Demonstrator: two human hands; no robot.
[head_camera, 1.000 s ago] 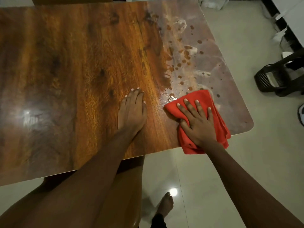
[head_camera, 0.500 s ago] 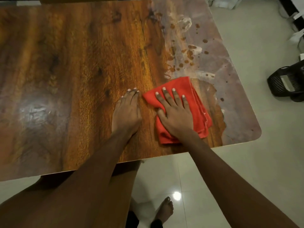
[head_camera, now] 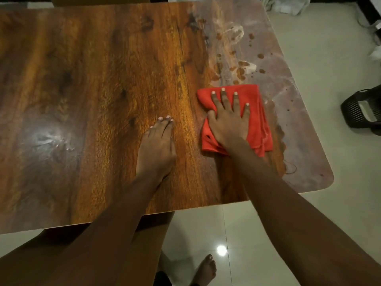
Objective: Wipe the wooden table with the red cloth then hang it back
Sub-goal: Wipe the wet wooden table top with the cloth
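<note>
A person's right hand (head_camera: 227, 122) presses a folded red cloth (head_camera: 255, 120) flat against a wooden table (head_camera: 92, 79), fingers (head_camera: 223, 98) spread wide and open on top of it rather than closed around it. The cloth lies toward the right end of the table, just below a dull, filmy patch (head_camera: 274, 65) dotted with brown spots (head_camera: 241, 72); whether that film is dust or drying liquid is hard to tell from this angle. The left hand (head_camera: 157, 149) rests palm-down on bare wood beside the cloth, fingers together and holding nothing, apparently bracing the body. The cloth looks soft, light and limp, folded in several layers, so it should slide easily under palm pressure and bunch if pushed from one edge. For hanging later, pinching a corner or the folded edge would likely serve best.
</note>
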